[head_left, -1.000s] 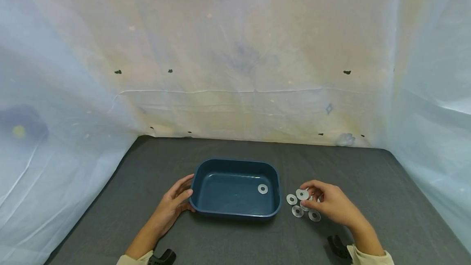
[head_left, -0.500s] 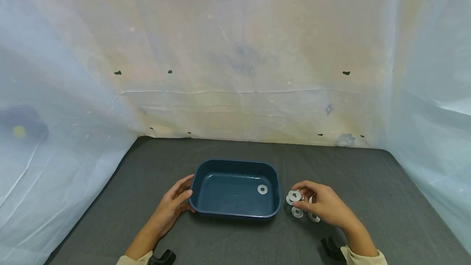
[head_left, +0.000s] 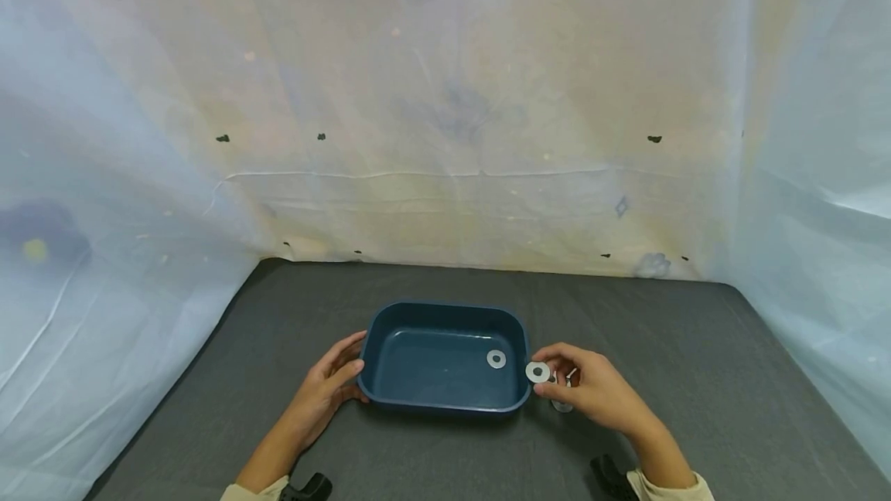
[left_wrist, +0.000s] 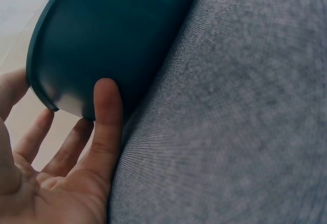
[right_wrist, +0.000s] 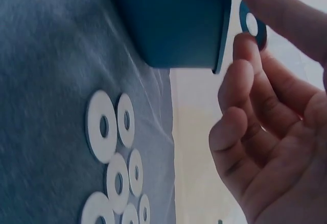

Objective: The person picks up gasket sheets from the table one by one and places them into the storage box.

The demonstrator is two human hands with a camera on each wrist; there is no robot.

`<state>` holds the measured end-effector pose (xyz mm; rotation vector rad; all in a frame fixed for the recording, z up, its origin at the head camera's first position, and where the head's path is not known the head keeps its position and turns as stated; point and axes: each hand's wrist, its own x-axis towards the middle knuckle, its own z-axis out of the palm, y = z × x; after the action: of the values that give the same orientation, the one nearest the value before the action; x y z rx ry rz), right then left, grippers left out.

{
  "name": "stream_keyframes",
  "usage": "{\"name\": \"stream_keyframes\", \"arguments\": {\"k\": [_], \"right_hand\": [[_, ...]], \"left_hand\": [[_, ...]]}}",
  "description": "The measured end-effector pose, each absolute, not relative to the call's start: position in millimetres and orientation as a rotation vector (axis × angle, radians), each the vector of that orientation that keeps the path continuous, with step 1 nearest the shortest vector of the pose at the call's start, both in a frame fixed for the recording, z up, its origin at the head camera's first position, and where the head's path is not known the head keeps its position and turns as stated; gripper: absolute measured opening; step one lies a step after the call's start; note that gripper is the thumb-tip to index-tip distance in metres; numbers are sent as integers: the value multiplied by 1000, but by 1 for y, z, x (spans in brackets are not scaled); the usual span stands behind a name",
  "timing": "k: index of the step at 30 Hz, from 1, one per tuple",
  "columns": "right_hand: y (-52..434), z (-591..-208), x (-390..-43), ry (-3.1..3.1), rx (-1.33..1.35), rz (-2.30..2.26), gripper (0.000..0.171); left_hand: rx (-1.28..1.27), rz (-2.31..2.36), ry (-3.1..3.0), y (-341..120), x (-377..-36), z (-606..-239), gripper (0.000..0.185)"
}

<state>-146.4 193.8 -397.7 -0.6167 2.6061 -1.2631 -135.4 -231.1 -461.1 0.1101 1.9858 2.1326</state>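
At the left end of a dark blue plastic basin (head_left: 445, 404), my left hand (head_left: 334, 377) touches the end wall. The left wrist view shows its thumb (left_wrist: 107, 101) along the outside and fingertips at the rim. My right hand (head_left: 592, 391) pinches a flat metal washer (head_left: 530, 371) between thumb and index finger. This washer is beside the basin's right rim, overlapping it in the head view. Another washer (head_left: 490, 359) lies on the basin floor near the right side. Below the right hand, several loose washers (right_wrist: 94, 124) lie on the cloth, mostly hidden from the head view.
A grey cloth (head_left: 445, 462) covers the table. Pale patterned sheeting (head_left: 445, 99) hangs behind it and along both sides. A black strap device (head_left: 308, 488) shows at the left wrist, and another (head_left: 612, 478) at the right.
My right hand has carried the pinched washer leftward from the loose washers to the basin's right rim. The left hand and basin stay in place.
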Motion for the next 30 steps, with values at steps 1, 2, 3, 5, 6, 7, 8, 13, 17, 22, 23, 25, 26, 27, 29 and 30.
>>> {"name": "stream_keyframes", "arguments": {"k": [1,2,3,5,6,7,8,13,17,22,23,25,26,27,29,30], "right_hand": [[193,-398,-146,2598,-621,-1273,36],[191,-398,-146,2590,-629,-1283,35],[189,-398,-146,2582,-645,-1295,35],[186,-398,-146,2572,-687,-1310,35],[184,-397,-147,2570,-705,-1315,35],[182,-397,-147,2575,-719,-1313,34],[180,-395,-147,2577,-723,-1312,34],[165,-384,-147,2585,-659,-1300,32],[149,-375,-147,2545,-579,-1372,33],[132,-377,-148,2474,-581,-1470,36],[129,-380,-148,2471,-596,-1463,36],[124,-386,-149,2471,-615,-1437,36],[121,-389,-149,2473,-613,-1425,35],[119,-392,-149,2482,-609,-1415,35],[115,-396,-149,2511,-591,-1393,34],[113,-397,-149,2528,-578,-1385,34]], "left_hand": [[115,2133,1985,-231,-135,-461,55],[120,2133,1987,-231,-135,-462,55],[123,2136,1988,-231,-135,-462,55],[128,2140,1994,-232,-134,-462,55],[130,2142,1997,-232,-134,-462,55],[131,2144,2000,-233,-133,-462,55],[130,2146,2001,-233,-133,-461,54],[116,2138,2012,-234,-133,-459,54],[94,2129,2015,-232,-132,-459,55],[109,2130,1998,-229,-134,-460,55],[115,2131,1998,-228,-134,-460,55],[126,2129,2005,-229,-134,-462,54],[126,2127,2007,-230,-134,-462,54],[125,2125,2013,-231,-134,-463,54],[110,2118,2023,-233,-134,-464,54],[96,2114,2029,-234,-134,-464,54]]}}
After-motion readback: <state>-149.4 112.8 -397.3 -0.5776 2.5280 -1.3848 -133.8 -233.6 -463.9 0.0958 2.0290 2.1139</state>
